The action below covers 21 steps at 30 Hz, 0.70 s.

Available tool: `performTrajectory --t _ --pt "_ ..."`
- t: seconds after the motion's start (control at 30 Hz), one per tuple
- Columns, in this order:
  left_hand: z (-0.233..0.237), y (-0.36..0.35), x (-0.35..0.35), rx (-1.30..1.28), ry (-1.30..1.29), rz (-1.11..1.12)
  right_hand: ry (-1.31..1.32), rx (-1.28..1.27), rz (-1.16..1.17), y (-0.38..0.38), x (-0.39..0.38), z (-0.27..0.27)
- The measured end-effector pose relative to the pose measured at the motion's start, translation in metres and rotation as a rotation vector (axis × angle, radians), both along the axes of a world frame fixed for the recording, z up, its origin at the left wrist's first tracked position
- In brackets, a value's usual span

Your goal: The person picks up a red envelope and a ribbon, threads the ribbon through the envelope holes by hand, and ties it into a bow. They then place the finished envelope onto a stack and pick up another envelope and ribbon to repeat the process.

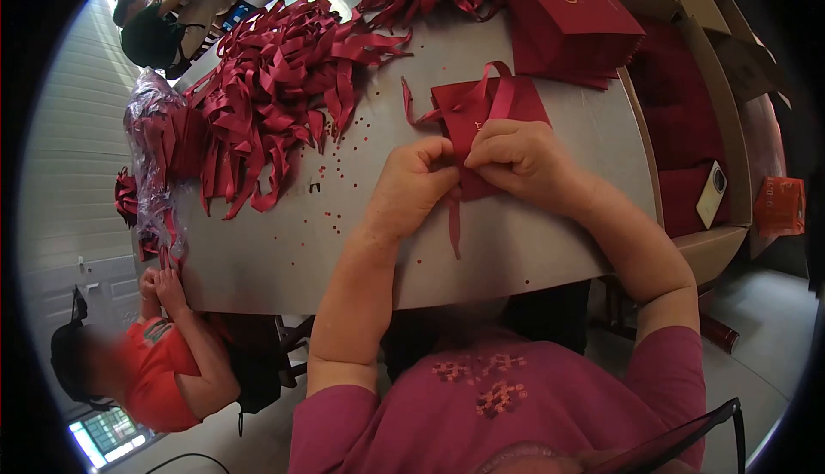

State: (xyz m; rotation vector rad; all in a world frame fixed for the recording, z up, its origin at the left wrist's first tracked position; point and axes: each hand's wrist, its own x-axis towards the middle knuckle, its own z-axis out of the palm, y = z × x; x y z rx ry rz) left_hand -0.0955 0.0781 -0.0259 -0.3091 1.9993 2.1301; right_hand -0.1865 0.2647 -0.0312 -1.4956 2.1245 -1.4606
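One red bag (526, 100) on bench (361, 259) | left hand (414, 183) and right hand (531, 163) over it, fingers narrow, pinched, cannot tell on what | ribbon heap (275, 87) to the left, stacked bags (569, 27) beyond

Moderate indoor light, a little dim overall. Brightest patches at far left: pale wall (64, 143) catching daylight, window (107, 434) at lower left near-white. Glare on the bench (258, 276) along its far edge, upper left — duller sheen elsewhere, soft shadow under the forearms. Wide fisheye view: edges curve, corners fall to black. Centre reasonably sharp — rim softer; seated person's face (105, 362) blurred out. Box interior (675, 113) at right rather dark.
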Motion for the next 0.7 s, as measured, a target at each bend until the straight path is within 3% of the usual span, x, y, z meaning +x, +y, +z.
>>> performTrajectory --t 0.1,0.2,0.23,0.3,0.43,0.5,0.63,0.7 --pt "-0.006 0.000 -0.001 -0.077 0.013 -0.047 0.066 -0.128 0.000 0.001 -0.005 0.003" --pt "-0.001 0.003 -0.001 -0.103 0.033 -0.044 -0.171 -0.187 -0.380 0.013 -0.021 0.029" --pt "0.001 0.004 0.000 -0.120 0.023 -0.037 -0.169 -0.185 -0.382 0.017 -0.027 0.030" --pt "-0.003 0.004 0.000 -0.124 0.048 -0.051 -0.084 0.143 -0.600 0.026 -0.037 0.037" --pt "0.001 0.006 0.000 -0.113 0.064 -0.059 0.226 0.235 -0.631 0.023 -0.050 0.003" --pt "0.000 0.005 0.000 -0.114 0.070 -0.069 0.077 0.364 -0.651 0.020 -0.050 0.003" --pt "0.001 0.007 0.000 -0.117 0.065 -0.077 -0.177 0.279 -0.520 0.019 -0.053 -0.005" --pt "0.000 0.007 0.001 -0.119 0.069 -0.074 -0.584 -0.023 -0.345 0.019 -0.056 -0.009"
